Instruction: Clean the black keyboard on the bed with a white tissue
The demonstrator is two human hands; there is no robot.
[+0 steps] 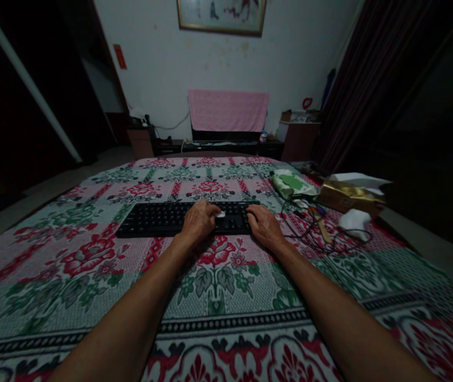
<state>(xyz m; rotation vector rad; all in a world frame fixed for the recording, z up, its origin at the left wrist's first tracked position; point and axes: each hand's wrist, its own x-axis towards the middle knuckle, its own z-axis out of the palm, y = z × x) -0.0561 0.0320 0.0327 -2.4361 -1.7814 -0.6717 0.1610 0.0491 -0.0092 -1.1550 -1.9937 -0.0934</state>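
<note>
A black computer keyboard lies flat across the patterned bedspread. Over its right half is my left hand, fingers closed in a pinch. A small white wad, possibly tissue, shows at those fingertips, against the keys. At the keyboard's right end, my right hand has its fingers curled on the edge and the keys there. Part of the keys lies hidden beneath my left hand.
To the right lie a green-and-white wipes packet, a gold tissue box, a crumpled white wad, a dark looped cable and a brush-like tool with a light wooden handle. A pink cloth hangs beyond the bed.
</note>
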